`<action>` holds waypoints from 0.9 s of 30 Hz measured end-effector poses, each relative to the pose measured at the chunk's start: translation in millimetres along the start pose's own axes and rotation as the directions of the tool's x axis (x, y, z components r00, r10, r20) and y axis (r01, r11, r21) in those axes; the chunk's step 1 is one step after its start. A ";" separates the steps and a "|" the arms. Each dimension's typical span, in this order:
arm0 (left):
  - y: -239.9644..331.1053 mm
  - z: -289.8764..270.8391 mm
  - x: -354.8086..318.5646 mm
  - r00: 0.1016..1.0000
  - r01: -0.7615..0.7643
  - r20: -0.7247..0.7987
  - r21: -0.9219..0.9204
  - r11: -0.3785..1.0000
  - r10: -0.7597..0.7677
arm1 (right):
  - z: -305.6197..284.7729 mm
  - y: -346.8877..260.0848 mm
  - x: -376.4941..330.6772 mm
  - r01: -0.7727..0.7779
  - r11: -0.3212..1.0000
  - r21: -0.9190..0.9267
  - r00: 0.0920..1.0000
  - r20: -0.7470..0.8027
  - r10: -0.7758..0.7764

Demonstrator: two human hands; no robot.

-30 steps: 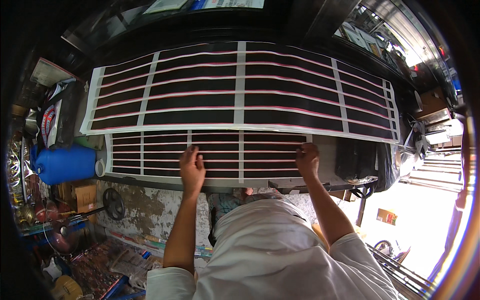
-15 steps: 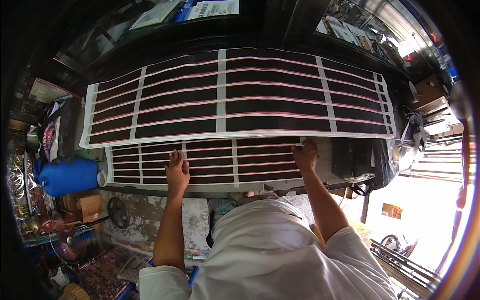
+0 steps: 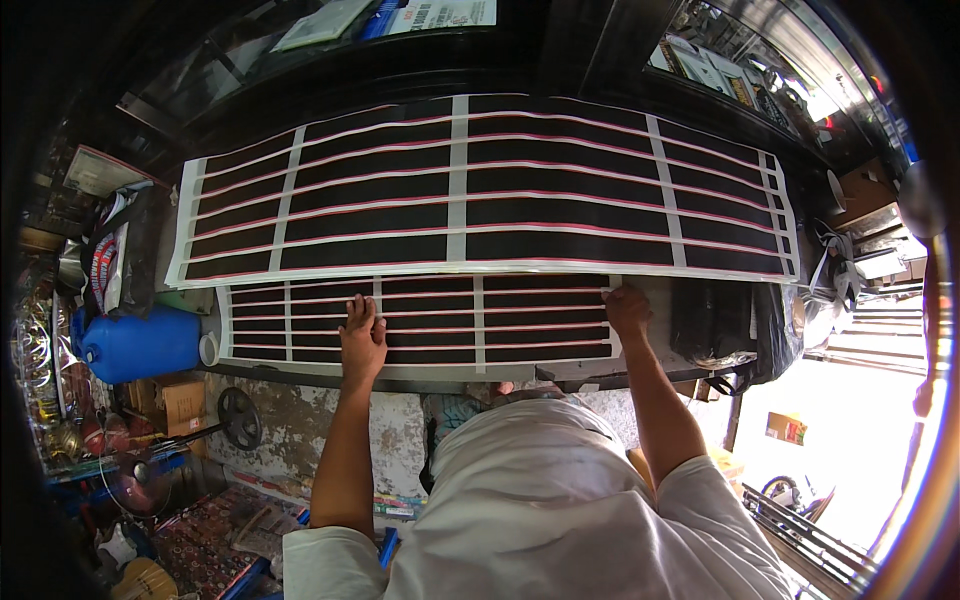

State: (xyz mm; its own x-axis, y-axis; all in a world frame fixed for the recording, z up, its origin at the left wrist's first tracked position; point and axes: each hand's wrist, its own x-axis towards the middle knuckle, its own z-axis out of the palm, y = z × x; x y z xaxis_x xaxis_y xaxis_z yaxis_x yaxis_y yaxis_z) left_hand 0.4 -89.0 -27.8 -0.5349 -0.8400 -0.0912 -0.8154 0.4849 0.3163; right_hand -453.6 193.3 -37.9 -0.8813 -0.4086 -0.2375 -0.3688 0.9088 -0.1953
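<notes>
A black sheet printed with white and red lines lies on the grey work surface in front of me. My left hand rests on its left-middle part, fingers stretched out and slightly apart. At the sheet's right edge is my right hand, its fingers curled and closed on the edge near the upper corner; the fingertips are partly hidden. Beyond both hands lies a larger stack of similar striped sheets, whose near edge overlaps the far edge of the smaller sheet.
A blue jug stands left of the sheets, beside a white roll end. Black plastic-wrapped bundles sit to the right. Behind the stack rises a dark cabinet frame. A handwheel is below the surface at left.
My right hand has shifted slightly right along the small sheet's edge, its fingers more curled. My left hand stays nearly in place. The whole view has moved a little.
</notes>
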 end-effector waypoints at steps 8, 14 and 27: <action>0.0 -3.0 0.0 1.000 0.023 0.019 -0.040 0.999 -0.022 | -9.5 -4.6 11.8 0.088 0.941 -0.326 0.989 0.142 -0.043; -3.1 0.6 -1.4 1.000 0.018 0.017 -0.028 0.999 -0.018 | -19.0 -7.1 12.0 0.007 0.991 -0.133 0.981 0.192 0.019; -7.9 8.6 -1.4 1.000 0.014 0.002 -0.016 1.000 -0.013 | -9.9 -2.0 1.8 0.020 0.999 -0.044 1.000 0.020 -0.019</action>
State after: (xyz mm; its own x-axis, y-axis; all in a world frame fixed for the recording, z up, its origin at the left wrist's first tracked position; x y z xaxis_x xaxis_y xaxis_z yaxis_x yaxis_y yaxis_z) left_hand 5.7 -89.5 -38.3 -0.5243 -0.8460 -0.0971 -0.8189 0.4696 0.3299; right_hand -457.4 191.6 -28.5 -0.8680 -0.4274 -0.2527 -0.3989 0.9033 -0.1575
